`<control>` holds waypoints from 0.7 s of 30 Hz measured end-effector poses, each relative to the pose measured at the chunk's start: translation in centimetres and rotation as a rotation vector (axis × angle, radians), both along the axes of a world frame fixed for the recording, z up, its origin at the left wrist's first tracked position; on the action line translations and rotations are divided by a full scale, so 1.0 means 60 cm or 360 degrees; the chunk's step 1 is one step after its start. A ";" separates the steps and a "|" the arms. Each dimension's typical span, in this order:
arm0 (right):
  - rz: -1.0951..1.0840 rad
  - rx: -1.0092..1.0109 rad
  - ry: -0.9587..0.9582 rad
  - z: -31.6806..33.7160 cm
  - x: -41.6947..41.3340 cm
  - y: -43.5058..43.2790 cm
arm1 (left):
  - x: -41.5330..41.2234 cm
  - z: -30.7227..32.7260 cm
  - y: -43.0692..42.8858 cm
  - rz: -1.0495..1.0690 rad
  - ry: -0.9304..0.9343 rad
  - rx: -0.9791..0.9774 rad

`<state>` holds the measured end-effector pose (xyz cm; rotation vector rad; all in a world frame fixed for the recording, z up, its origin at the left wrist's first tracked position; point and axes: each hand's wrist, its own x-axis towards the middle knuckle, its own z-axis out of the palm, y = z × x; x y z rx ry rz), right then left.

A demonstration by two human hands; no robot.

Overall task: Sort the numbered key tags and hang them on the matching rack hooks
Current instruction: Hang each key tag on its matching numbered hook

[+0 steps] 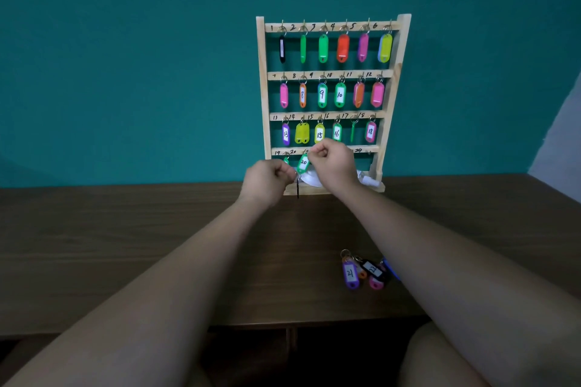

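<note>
Pale wood rack [261,88], teal wall [125,56], dark brown wood-grain counter [125,245]; green tag [303,163] just left of the right grip [334,163], purple tag [350,275] and black tag [372,270] well below it.

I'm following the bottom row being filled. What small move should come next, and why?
Probably the right hand should settle green tag 20 onto its hook and let go. Its fingers pinch at that tag's top, and the tag hangs tilted, unlike those above. The left hand holds a black tag by its ring, number unreadable.
</note>
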<state>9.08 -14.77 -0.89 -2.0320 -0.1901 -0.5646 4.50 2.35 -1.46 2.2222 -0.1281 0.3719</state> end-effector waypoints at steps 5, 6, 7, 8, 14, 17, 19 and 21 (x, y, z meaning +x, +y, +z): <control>-0.0092 -0.0054 -0.0004 0.002 0.017 0.008 | 0.029 0.001 -0.015 0.0088 -0.0007 -0.0235; -0.0094 -0.0059 0.0006 0.004 0.019 0.009 | 0.033 0.003 -0.020 0.0091 -0.0012 -0.0300; -0.0088 -0.0056 0.0016 0.007 0.020 0.009 | 0.038 0.005 -0.024 0.0093 -0.0020 -0.0360; -0.0076 -0.0040 0.0024 0.010 0.020 0.009 | 0.042 0.008 -0.029 0.0090 -0.0029 -0.0416; 0.0052 0.0078 0.0081 0.015 0.026 0.003 | 0.061 0.013 -0.038 0.0110 -0.0044 -0.0617; 0.0071 0.0037 0.0146 0.009 0.028 0.006 | 0.066 0.011 -0.040 0.0148 0.0001 -0.0606; 0.0056 0.0019 0.0168 0.006 0.027 0.009 | 0.069 0.011 -0.043 0.0162 0.0017 -0.0606; 0.0011 -0.0012 0.0188 0.004 0.027 0.011 | 0.069 0.013 -0.046 0.0171 0.0036 -0.0608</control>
